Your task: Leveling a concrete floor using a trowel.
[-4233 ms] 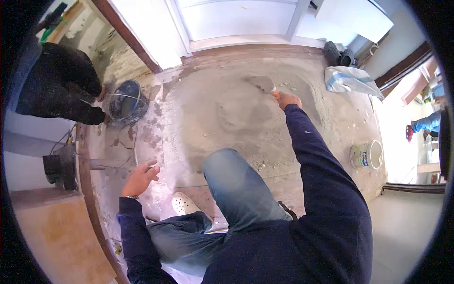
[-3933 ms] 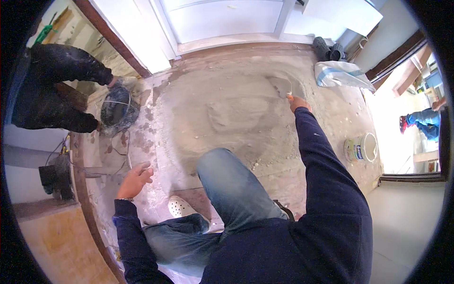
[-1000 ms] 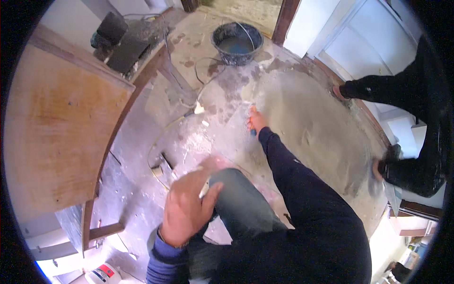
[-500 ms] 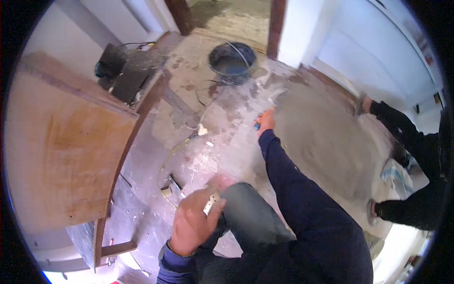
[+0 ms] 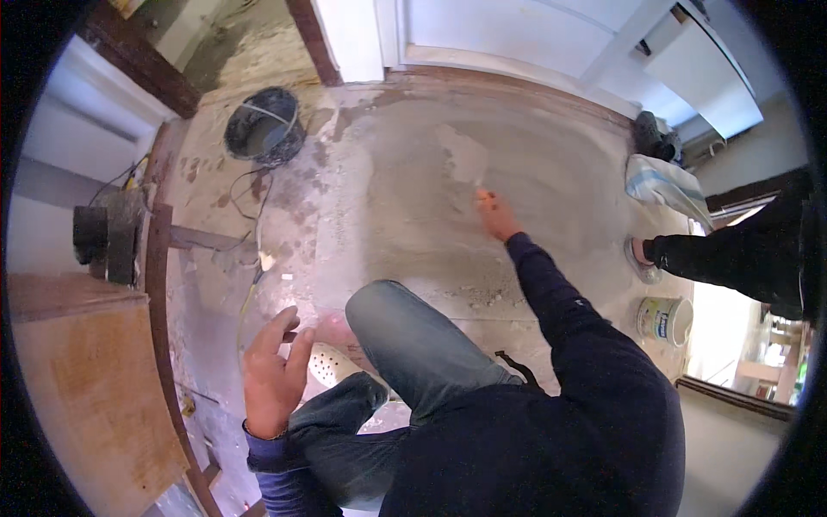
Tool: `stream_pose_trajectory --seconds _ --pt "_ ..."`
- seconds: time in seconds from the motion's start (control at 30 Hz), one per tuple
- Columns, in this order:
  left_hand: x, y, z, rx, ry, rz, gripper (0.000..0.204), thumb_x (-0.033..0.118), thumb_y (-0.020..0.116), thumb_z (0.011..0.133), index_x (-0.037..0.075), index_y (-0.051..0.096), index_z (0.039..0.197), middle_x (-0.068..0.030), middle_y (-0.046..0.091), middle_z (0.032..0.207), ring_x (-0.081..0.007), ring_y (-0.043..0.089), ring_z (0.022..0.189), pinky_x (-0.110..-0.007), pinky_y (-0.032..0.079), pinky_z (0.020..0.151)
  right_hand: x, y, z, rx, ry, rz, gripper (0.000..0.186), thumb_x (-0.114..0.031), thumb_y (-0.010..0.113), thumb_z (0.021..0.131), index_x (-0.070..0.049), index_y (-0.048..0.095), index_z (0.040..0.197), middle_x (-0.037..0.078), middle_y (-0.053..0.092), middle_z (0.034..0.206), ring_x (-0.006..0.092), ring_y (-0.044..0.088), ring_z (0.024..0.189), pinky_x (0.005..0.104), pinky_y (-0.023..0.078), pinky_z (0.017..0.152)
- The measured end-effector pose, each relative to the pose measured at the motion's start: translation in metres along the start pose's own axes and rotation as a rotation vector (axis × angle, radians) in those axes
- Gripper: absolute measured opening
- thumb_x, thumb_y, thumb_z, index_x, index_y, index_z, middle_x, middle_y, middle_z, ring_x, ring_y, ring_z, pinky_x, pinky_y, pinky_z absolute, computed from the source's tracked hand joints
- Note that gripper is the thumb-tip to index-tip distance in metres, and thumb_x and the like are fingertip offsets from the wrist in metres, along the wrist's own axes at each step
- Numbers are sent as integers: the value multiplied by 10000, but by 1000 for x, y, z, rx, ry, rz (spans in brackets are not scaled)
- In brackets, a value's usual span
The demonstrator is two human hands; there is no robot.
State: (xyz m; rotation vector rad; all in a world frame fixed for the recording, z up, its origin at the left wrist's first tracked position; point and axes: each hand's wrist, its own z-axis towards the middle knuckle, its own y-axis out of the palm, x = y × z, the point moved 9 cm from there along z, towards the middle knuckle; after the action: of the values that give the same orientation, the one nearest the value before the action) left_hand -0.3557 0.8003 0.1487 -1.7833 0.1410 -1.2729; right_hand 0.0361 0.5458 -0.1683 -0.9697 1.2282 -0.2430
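My right hand (image 5: 498, 217) is closed around the handle of a trowel (image 5: 467, 157), its pale flat blade pointing away over a broad patch of smooth grey mortar (image 5: 551, 172) on the floor. The blade appears to lie on the mortar, and the handle is mostly hidden by my fingers. Rougher crumbs of mortar (image 5: 491, 297) lie along the patch's near edge. My left hand (image 5: 277, 370) hangs in the air left of my knees, fingers parted and nothing in it. Below it shows a white perforated clog (image 5: 329, 365) on my foot.
A black bucket (image 5: 265, 127) with grey contents stands at the far left by the doorway. A wooden panel (image 5: 103, 388) fills the left side, a cable (image 5: 251, 284) near it. At right are a white tub (image 5: 663, 321), a sack (image 5: 663, 183) and another person's leg (image 5: 732, 269).
My view has swung to the right. My right hand with the trowel has moved from the mortar's left edge out over its middle. The fingers of my left hand have spread.
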Motion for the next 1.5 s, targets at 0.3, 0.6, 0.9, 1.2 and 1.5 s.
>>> stream_pose_trajectory --seconds 0.3,0.6,0.9,1.2,1.5 --pt "-17 -4 3 -1 -73 83 360 175 654 875 -27 597 1168 -207 667 995 -247 664 856 -332 513 759 149 -66 -21 25 860 1336 169 -302 441 931 -146 506 940 6 492 705 130 463 480 286 376 403" --pt "-27 5 15 -11 -96 165 382 239 656 871 -11 614 1158 -208 673 1010 -277 671 894 -347 519 797 164 46 116 -75 -368 574 122 -245 435 894 -135 456 847 23 470 680 187 473 564 353 383 480" --pt "-40 -10 -1 52 -150 167 357 219 650 861 -11 622 1134 -201 679 982 -278 674 866 -343 521 777 -59 135 55 -71 858 1653 235 -341 397 953 -122 424 871 37 448 709 194 468 575 357 403 507" --pt "-51 -14 -11 74 -143 129 337 227 644 869 -12 621 1106 -214 674 946 -302 675 842 -347 520 743 -87 158 37 -303 824 1507 245 -376 400 962 -149 408 869 24 436 674 172 455 506 355 401 447" --pt "-49 -14 -7 65 -162 155 367 257 640 879 2 616 1142 -219 673 986 -311 673 879 -366 518 772 -75 139 -7 -776 744 926 341 -495 440 941 -158 449 889 9 456 594 123 425 419 315 397 391"
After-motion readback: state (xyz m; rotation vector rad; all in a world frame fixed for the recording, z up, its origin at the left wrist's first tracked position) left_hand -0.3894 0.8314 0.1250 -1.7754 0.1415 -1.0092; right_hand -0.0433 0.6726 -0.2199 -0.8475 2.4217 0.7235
